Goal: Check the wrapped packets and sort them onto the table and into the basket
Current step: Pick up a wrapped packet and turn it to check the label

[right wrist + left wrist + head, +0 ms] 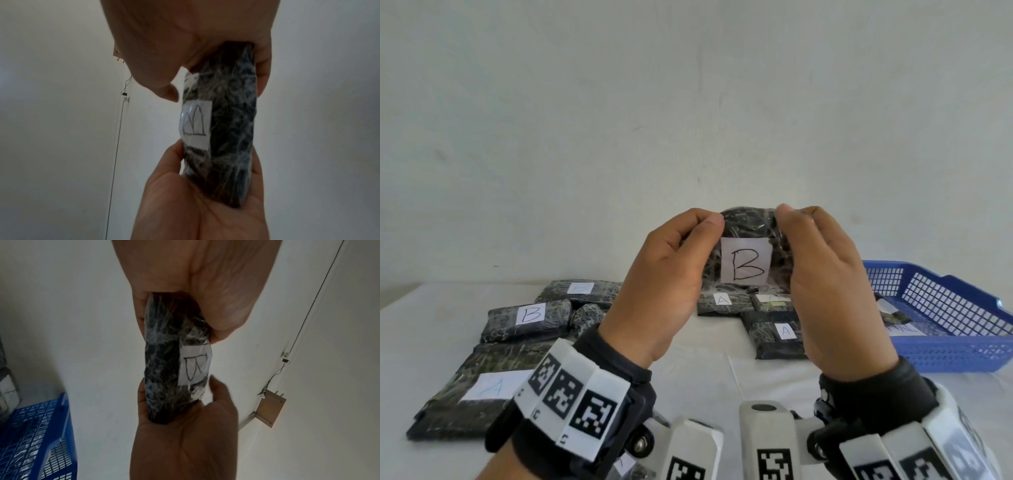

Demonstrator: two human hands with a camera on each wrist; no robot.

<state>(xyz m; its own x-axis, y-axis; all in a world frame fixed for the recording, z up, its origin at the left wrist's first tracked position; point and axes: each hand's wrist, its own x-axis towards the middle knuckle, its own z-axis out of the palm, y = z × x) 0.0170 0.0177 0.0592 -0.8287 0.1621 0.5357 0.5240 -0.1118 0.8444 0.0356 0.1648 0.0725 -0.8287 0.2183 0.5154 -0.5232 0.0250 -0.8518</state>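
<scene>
A dark wrapped packet [746,222] with a white label marked B is held upright in the air above the table, label facing me. My left hand [702,236] grips its left end, thumb in front and fingers behind. On the packet's right end my right hand [789,233] grips the same way. The left wrist view shows the packet [162,363] between my left hand [185,426] below and my right hand [195,296] above. Seen from the right wrist, the packet [232,123] sits in my right hand [205,203] with the left hand [185,40] on its far end.
A blue mesh basket [962,287] stands at the right on the white table [722,370], with a packet [893,318] inside. On the table lie a B packet [527,320], a large A packet [479,387], and small A packets [777,334] below my hands.
</scene>
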